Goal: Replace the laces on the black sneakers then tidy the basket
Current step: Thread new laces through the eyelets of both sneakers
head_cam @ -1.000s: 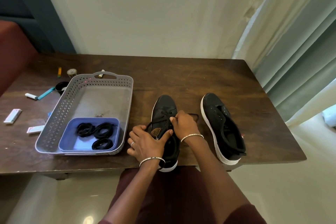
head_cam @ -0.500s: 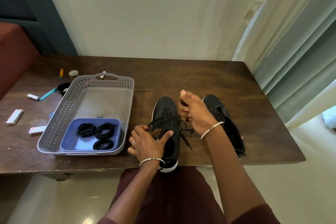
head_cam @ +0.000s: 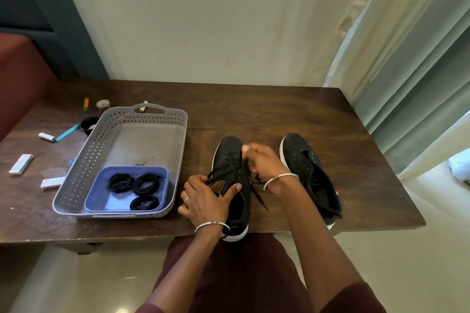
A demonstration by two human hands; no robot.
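Two black sneakers with white soles stand on the brown table. My left hand (head_cam: 206,198) grips the left sneaker (head_cam: 229,160) around its tongue and heel opening. My right hand (head_cam: 264,162), blurred by motion, pinches the black lace (head_cam: 258,192) over the eyelets; a loose lace end trails toward the table's front edge. The right sneaker (head_cam: 307,168) stands apart with its eyelets bare. A grey perforated basket (head_cam: 101,145) sits to the left, holding a blue tray (head_cam: 98,194) with three coiled black laces (head_cam: 137,185).
Left of the basket lie small items: a black cup (head_cam: 87,124), a blue-handled tool (head_cam: 57,136), white packets (head_cam: 21,164), a yellow marker (head_cam: 86,103) and a small round tin (head_cam: 103,104). Curtains (head_cam: 412,84) hang at the right. The table's front edge (head_cam: 127,236) is near my lap.
My right hand pulled the lace up and to the right, then came back down over the left sneaker's eyelets. My left hand stayed on the sneaker.
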